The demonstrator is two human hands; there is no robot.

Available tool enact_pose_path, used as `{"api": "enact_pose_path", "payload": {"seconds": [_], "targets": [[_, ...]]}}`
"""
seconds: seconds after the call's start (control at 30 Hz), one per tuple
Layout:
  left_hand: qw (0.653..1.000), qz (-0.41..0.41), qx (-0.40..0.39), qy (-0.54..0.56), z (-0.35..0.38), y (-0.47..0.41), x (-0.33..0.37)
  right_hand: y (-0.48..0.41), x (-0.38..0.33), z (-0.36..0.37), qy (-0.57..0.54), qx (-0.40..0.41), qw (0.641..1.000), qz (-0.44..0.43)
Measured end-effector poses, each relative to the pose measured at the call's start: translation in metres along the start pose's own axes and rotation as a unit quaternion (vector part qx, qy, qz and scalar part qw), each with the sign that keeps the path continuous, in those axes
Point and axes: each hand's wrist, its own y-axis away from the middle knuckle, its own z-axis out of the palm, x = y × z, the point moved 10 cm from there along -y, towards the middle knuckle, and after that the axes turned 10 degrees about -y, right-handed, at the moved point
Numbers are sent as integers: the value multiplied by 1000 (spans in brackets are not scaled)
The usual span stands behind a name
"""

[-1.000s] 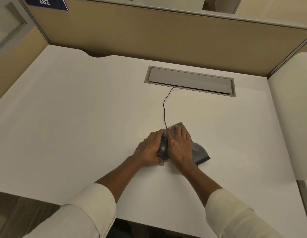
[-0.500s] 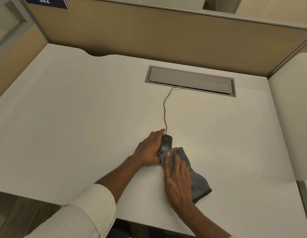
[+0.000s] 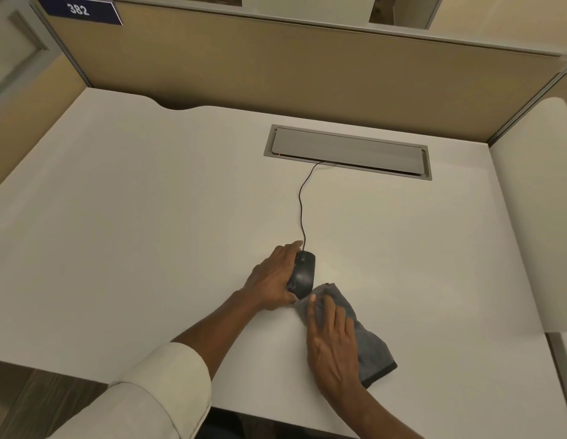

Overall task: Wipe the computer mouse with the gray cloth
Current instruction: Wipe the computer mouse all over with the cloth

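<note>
A black corded computer mouse (image 3: 304, 274) lies on the white desk (image 3: 149, 232). My left hand (image 3: 272, 280) grips it along its left side and near end. The gray cloth (image 3: 361, 337) lies flat on the desk just near-right of the mouse, its far corner touching the mouse's near end. My right hand (image 3: 332, 340) rests palm down on the cloth, fingers together, pressing it to the desk. The top of the mouse is uncovered.
The mouse's black cord (image 3: 302, 204) runs away from me into a grey cable tray (image 3: 347, 152) set in the desk. Tan partition walls (image 3: 307, 74) close the back and sides. The desk's near edge is just below my arms.
My right hand has dragged the cloth off the mouse toward me and to the right, uncovering the mouse's top. My left hand has stayed on the mouse.
</note>
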Motion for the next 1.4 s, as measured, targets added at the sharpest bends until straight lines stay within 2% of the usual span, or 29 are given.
{"api": "enact_pose_path", "payload": {"seconds": [0.17, 0.27, 0.5, 0.77, 1.0, 1.17, 1.23, 1.3, 1.4], "targets": [[1000, -10, -8, 18, 3, 0, -3, -29, 26, -36, -139, 83, 986, 50], [1000, -12, -4, 13, 2, -1, -2, -65, 36, -61, -163, 125, 978, 43], [1000, -4, 7, 18, 1, -1, -2, -109, 11, -56, -134, 76, 987, -55], [1000, -11, -10, 4, 2, -2, -2, -58, 13, -39, -174, 90, 981, -5], [1000, 6, -4, -10, 1, -2, 1, -9, 0, -16, -141, 80, 986, 32], [1000, 8, 7, -8, -1, 0, 2, 3, -1, -24, -191, 80, 978, 1], [1000, 6, 6, -10, -2, 1, 2, 9, 5, -31, -246, 86, 965, -1], [1000, 3, -1, -11, 0, 1, 1, 12, 18, -36, -338, 74, 938, 28], [1000, 7, -3, -12, 3, -1, 1, 16, 46, -42, -511, 72, 850, 103]]}}
